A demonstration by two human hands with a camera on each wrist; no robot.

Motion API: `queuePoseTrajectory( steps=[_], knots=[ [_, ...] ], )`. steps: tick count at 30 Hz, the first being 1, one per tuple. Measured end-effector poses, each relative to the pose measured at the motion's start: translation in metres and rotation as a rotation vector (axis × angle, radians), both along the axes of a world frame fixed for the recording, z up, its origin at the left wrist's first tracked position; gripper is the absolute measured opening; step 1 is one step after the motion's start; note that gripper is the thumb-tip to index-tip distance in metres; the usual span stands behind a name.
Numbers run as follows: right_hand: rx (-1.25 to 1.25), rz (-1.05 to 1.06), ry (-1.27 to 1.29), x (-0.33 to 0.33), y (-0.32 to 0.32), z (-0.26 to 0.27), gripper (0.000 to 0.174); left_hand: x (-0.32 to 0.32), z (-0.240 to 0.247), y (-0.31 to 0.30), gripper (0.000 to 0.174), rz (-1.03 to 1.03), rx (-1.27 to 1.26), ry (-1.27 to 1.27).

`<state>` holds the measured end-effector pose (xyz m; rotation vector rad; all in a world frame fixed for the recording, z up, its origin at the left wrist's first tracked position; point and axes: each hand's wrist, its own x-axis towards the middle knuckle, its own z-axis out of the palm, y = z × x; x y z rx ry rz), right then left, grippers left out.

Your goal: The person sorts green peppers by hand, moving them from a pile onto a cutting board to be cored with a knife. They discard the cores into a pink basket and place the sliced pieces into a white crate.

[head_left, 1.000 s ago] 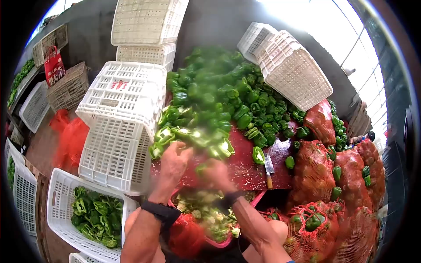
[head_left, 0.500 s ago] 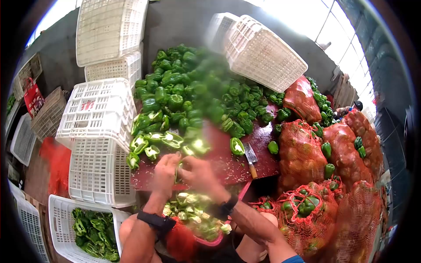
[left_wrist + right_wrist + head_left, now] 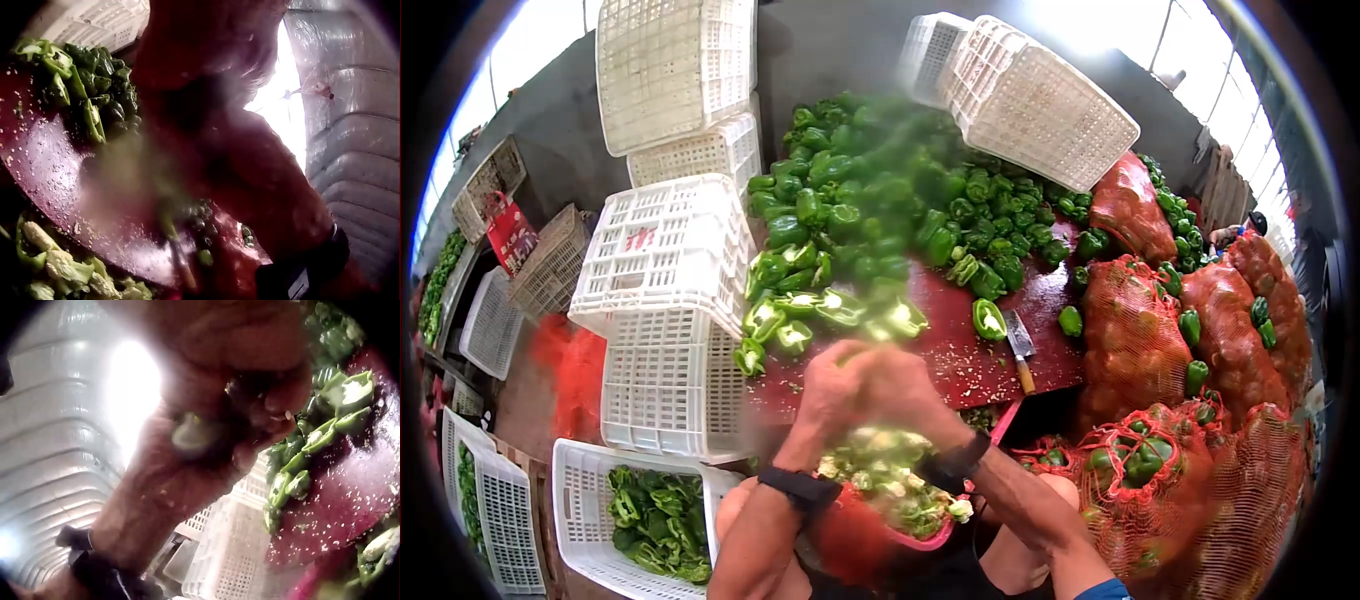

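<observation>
Both hands meet over the front edge of the red tabletop, the left hand close against the right hand. Their fingers curl round a piece of green bell pepper, mostly hidden and blurred; its pale side shows in the right wrist view. Cut bell pepper halves lie just beyond the hands, and whole green bell peppers are heaped behind them. Directly below the hands, a pink basin holds pale pepper cores and scraps.
A knife lies at the right beside one cut pepper. Red mesh sacks crowd the right side. Stacked white crates stand left, above a crate of pepper pieces. Seeds are scattered over the tabletop.
The hands have come closer together over the basin, now covering the pepper piece seen between them half a second ago. The head view has swung, shifting the whole scene sideways.
</observation>
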<state>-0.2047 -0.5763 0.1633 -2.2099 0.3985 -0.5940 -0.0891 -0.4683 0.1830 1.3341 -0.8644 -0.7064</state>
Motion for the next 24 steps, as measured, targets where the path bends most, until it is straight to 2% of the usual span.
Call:
queuePoseTrajectory(
  steps=[1, 2, 3, 4, 5, 8, 10, 11, 12, 14, 15, 18, 19, 21, 22, 24],
  knots=[
    [0.035, -0.066, -0.02, 0.0, 0.007, 0.013, 0.019, 0.003, 0.0, 0.002, 0.025, -0.02, -0.035, -0.022],
    [0.07, -0.132, -0.039, 0.0, 0.012, 0.026, 0.019, 0.007, 0.001, 0.004, 0.024, -0.022, -0.022, 0.122],
    [0.194, -0.109, 0.021, -0.002, 0.013, 0.039, 0.024, 0.01, 0.004, 0.007, 0.023, -0.023, -0.009, 0.267],
    [0.212, -0.04, -0.01, -0.005, 0.009, 0.04, 0.022, 0.013, 0.007, 0.007, 0.022, -0.027, 0.002, 0.411],
    [0.229, 0.027, -0.042, -0.009, 0.004, 0.04, 0.02, 0.017, 0.01, 0.008, 0.02, -0.005, -0.049, 0.366],
    [0.485, -0.038, -0.109, -0.01, 0.006, 0.077, 0.017, 0.023, 0.026, 0.018, 0.024, 0.014, -0.106, 0.636],
    [-0.292, 0.046, -0.271, -0.008, -0.003, 0.062, 0.01, 0.03, 0.026, 0.02, 0.025, 0.059, -0.15, 0.634],
    [-0.299, -0.001, -0.341, -0.004, -0.005, 0.053, 0.018, 0.034, 0.025, 0.02, 0.026, 0.084, -0.169, 0.637],
    [-0.079, 0.007, -0.13, -0.005, -0.003, 0.054, 0.017, 0.036, 0.024, 0.022, 0.027, 0.109, -0.181, 0.644],
    [0.355, 0.017, 0.295, -0.009, -0.001, 0.057, 0.031, 0.043, 0.021, 0.022, 0.026, 0.161, -0.269, 0.684],
    [0.164, 0.03, 0.323, -0.008, 0.007, 0.054, 0.036, 0.045, 0.022, 0.021, 0.024, 0.124, -0.325, 0.725],
    [0.385, 0.032, 0.033, -0.001, 0.019, 0.048, 0.036, 0.023, 0.038, 0.02, 0.022, 0.108, -0.224, 0.67],
    [0.611, 0.064, 0.024, -0.003, 0.029, 0.067, 0.041, 0.019, 0.031, 0.016, 0.024, 0.091, -0.177, 0.598],
    [0.508, 0.022, -0.097, 0.002, 0.04, 0.07, 0.043, 0.01, 0.023, 0.01, 0.029, 0.059, -0.089, 0.45],
    [0.454, 0.002, -0.157, 0.004, 0.042, 0.069, 0.045, 0.005, 0.025, 0.01, 0.033, 0.031, -0.06, 0.574],
    [0.56, -0.031, -0.125, 0.003, 0.037, 0.063, 0.046, 0.008, 0.012, 0.006, 0.039, -0.004, -0.093, -0.014]
  ],
)
